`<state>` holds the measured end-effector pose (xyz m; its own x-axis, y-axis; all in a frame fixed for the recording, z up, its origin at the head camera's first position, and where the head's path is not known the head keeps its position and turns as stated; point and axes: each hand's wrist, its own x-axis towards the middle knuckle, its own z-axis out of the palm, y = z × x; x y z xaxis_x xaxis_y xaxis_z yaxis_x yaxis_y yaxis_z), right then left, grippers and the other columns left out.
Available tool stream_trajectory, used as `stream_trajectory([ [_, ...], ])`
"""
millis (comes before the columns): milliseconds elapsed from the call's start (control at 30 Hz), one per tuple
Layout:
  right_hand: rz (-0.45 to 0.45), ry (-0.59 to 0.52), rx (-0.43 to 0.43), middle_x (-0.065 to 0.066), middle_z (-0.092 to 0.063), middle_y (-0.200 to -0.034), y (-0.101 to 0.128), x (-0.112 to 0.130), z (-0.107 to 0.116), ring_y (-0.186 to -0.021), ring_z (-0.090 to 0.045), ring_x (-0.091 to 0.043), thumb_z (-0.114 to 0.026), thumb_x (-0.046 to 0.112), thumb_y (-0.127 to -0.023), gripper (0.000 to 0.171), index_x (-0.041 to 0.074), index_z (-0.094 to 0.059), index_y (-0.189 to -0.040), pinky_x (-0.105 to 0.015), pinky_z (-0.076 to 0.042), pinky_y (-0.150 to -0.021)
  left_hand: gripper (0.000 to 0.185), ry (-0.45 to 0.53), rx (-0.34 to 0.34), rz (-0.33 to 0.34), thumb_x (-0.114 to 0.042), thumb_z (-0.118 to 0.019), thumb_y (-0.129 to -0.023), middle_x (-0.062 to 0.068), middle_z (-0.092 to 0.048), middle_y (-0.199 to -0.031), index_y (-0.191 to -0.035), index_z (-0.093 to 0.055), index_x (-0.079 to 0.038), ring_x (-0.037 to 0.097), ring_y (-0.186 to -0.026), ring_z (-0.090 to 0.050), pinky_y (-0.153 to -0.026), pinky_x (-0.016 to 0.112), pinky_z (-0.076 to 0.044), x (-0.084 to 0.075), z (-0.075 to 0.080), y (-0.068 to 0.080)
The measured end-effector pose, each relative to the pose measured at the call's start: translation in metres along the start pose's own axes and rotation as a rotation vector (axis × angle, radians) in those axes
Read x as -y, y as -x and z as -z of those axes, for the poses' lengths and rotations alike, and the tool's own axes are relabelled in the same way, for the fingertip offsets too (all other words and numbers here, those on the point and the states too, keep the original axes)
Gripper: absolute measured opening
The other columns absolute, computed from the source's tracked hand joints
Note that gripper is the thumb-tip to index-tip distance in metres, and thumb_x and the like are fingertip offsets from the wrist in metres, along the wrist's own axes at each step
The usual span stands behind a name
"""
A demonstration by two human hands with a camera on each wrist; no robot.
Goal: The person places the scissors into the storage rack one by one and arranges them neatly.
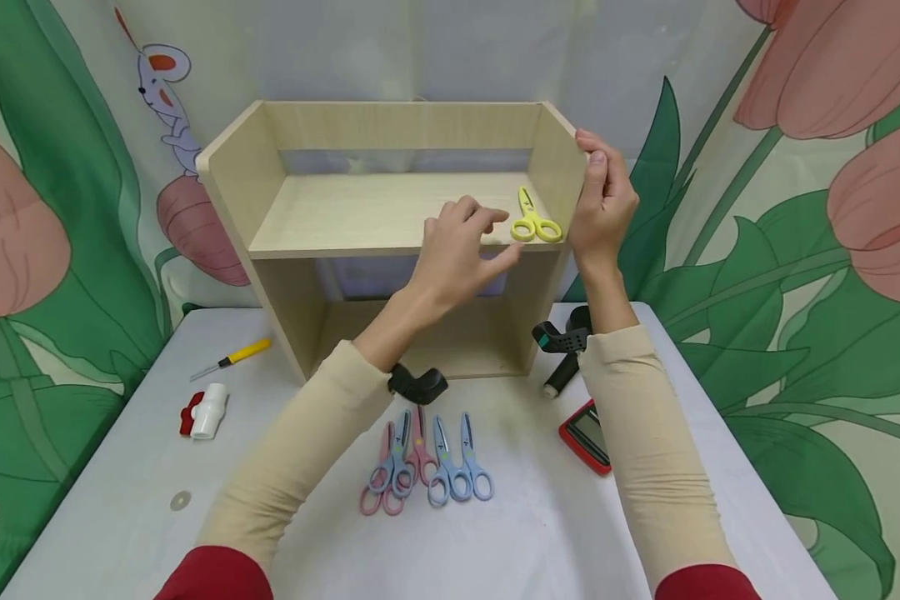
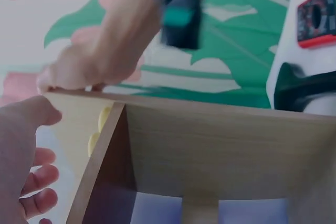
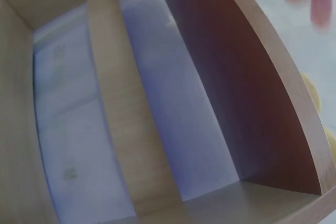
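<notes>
Yellow scissors (image 1: 534,222) lie on the wooden shelf (image 1: 360,212). The left hand (image 1: 457,250) hovers beside them, grip loosely spread, empty. The right hand (image 1: 603,204) pinches the shelf's side panel; judging by this, next comes another pair from the worktop (image 1: 540,533).

White table (image 1: 105,517) before a tulip-and-leaf patterned backdrop (image 1: 795,250) with cartoon mouse (image 1: 161,92)

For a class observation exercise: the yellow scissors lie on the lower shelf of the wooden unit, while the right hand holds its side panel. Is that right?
Not quite. The yellow scissors lie on the upper shelf of the wooden unit, not the lower one; the head view shows this. The rest stands: the right hand holds the unit's right side panel at its top edge.
</notes>
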<state>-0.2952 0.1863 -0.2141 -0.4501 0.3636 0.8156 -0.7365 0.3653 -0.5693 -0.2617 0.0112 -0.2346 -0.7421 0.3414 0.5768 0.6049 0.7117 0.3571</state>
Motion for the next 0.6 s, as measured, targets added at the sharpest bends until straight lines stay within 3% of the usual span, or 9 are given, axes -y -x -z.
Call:
stream_trajectory([
  [100,-0.020,-0.007,-0.001,-0.010,-0.069,-0.128,0.000,-0.002,0.001,-0.126,-0.060,-0.009,-0.044,0.009,-0.103,0.029,-0.001,-0.067,-0.115,-0.024,-0.042,-0.110,0.040,0.041,-0.048,-0.080,-0.032,-0.069,-0.091,0.007,-0.062,-0.104,-0.124,-0.069,-0.008,0.024,-0.099,-0.057,-0.082,0.042,-0.041,0.012,0.003,0.037],
  [200,-0.037,-0.013,0.002,-0.009,-0.069,-0.129,0.000,-0.002,0.000,-0.127,-0.059,-0.008,-0.043,0.010,-0.103,0.029,0.000,-0.067,-0.116,-0.024,-0.041,-0.111,0.040,0.062,-0.033,-0.073,-0.028,-0.071,-0.090,0.008,-0.063,-0.103,-0.122,-0.068,-0.005,0.024,-0.095,-0.058,-0.079,0.041,-0.043,0.030,0.002,0.078],
  [400,-0.029,-0.018,-0.009,-0.011,-0.069,-0.128,0.000,-0.003,-0.001,-0.126,-0.060,-0.009,-0.043,0.009,-0.103,0.029,-0.001,-0.067,-0.116,-0.024,-0.041,-0.110,0.048,0.073,0.095,0.091,-0.029,-0.074,-0.088,0.010,-0.063,-0.109,-0.127,-0.064,-0.002,0.024,-0.096,-0.060,-0.082,0.040,-0.049,0.063,-0.012,0.159],
  [600,-0.048,-0.011,-0.001,-0.009,-0.068,-0.130,-0.001,-0.006,0.000,-0.127,-0.059,-0.008,-0.043,0.010,-0.103,0.029,0.000,-0.066,-0.116,-0.023,-0.041,-0.110,0.059,0.018,0.241,0.241,-0.034,-0.081,-0.082,0.009,-0.062,-0.110,-0.128,-0.064,-0.002,0.022,-0.091,-0.063,-0.078,0.035,-0.054,0.079,-0.031,0.232],
])
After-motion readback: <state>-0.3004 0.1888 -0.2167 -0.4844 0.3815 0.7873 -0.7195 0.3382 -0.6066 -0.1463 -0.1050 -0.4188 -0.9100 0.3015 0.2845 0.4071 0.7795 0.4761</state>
